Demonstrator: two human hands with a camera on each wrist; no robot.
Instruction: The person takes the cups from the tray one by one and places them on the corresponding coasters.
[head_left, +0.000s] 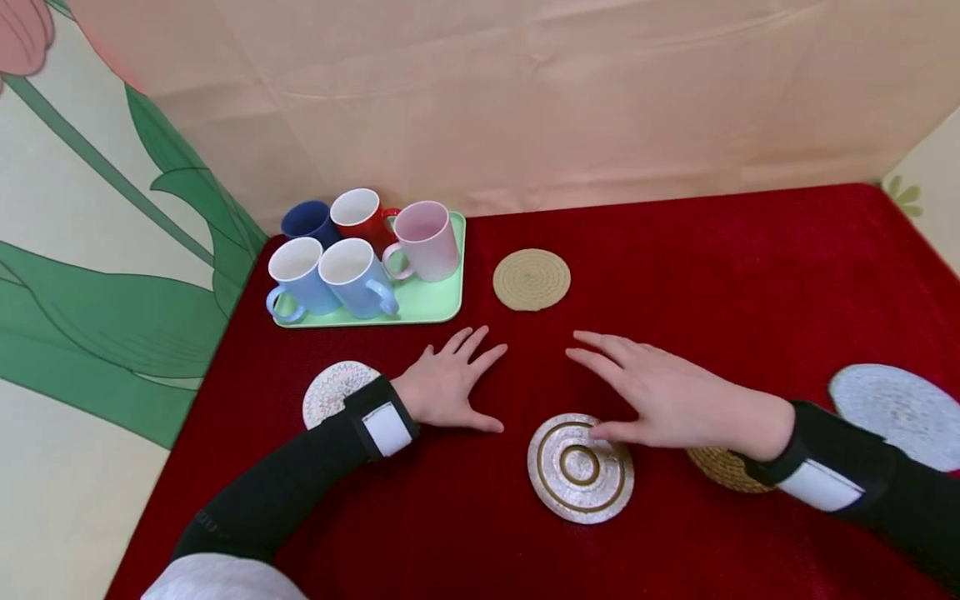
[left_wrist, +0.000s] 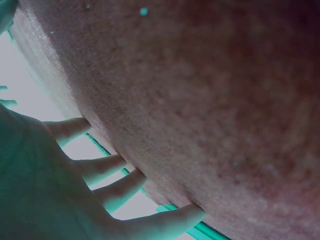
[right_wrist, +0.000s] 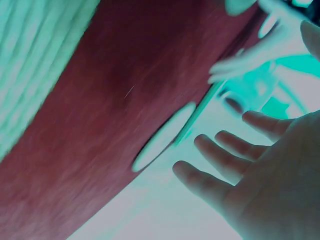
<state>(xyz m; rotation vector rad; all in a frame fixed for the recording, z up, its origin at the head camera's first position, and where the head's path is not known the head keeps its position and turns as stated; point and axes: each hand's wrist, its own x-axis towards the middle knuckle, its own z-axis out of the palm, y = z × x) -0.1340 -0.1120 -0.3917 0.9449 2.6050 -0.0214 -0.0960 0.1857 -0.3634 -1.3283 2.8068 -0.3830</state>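
Observation:
My left hand (head_left: 444,383) is spread with straight fingers over the red cloth, just right of a white patterned round mat (head_left: 333,392). Nothing lies in its grasp; in the left wrist view its fingers (left_wrist: 112,192) stand splayed against the cloth behind. My right hand (head_left: 663,392) reaches in from the right, fingers extended and holding nothing. Its thumb overlaps the edge of a silvery round mat with gold rings (head_left: 555,483) in the head view. A woven brown mat (head_left: 723,471) is partly hidden under the right wrist. Between and beyond the hands lies a beige coiled mat (head_left: 531,279).
A pale green tray (head_left: 431,304) at the back left carries several mugs: light blue (head_left: 360,283), pink (head_left: 431,242), red (head_left: 375,229) and dark blue (head_left: 311,221). A pale grey-blue mat (head_left: 900,408) lies far right. Behind the red-covered table (head_left: 697,267) hangs a beige cloth (head_left: 525,100).

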